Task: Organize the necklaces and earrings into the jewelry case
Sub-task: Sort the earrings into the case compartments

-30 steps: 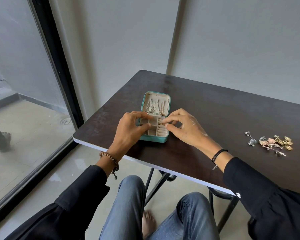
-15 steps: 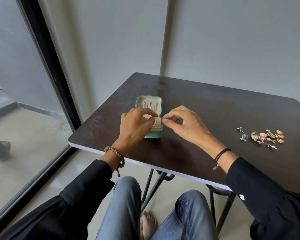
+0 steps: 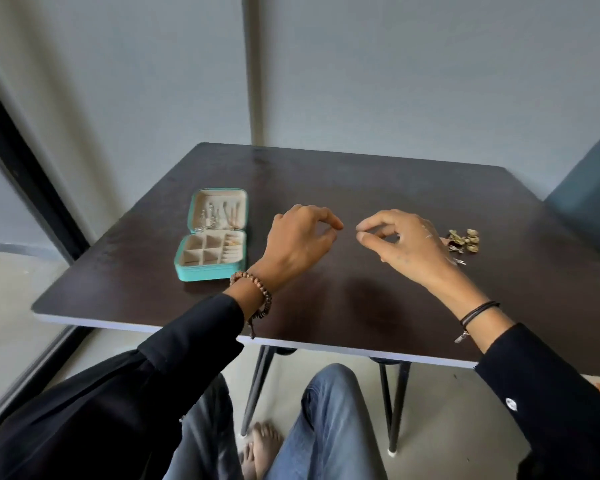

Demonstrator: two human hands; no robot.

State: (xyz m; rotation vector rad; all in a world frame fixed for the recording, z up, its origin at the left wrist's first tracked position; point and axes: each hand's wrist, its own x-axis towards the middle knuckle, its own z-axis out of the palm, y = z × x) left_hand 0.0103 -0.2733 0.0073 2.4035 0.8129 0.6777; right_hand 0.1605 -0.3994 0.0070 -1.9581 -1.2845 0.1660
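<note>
The teal jewelry case (image 3: 208,273) lies open near the table's left edge. Thin chains (image 3: 211,216) hang in its raised lid, and a small piece (image 3: 234,242) sits in the beige tray. Loose gold and silver earrings (image 3: 464,240) lie in a pile on the right. My left hand (image 3: 300,242) hovers right of the case, fingers loosely curled, with nothing visible in it. My right hand (image 3: 404,245) hovers just left of the pile and partly covers it. Its thumb and forefinger tips meet in a ring, and I see nothing between them.
The dark table (image 3: 361,299) has a white front edge above my knees. A glass door with a black frame (image 3: 32,174) runs along the left. A blue chair back (image 3: 591,192) stands at the far right, and grey walls rise behind.
Both hands have left the case and moved right across the table towards the earring pile. My view has swung right, so the case now sits at the left.
</note>
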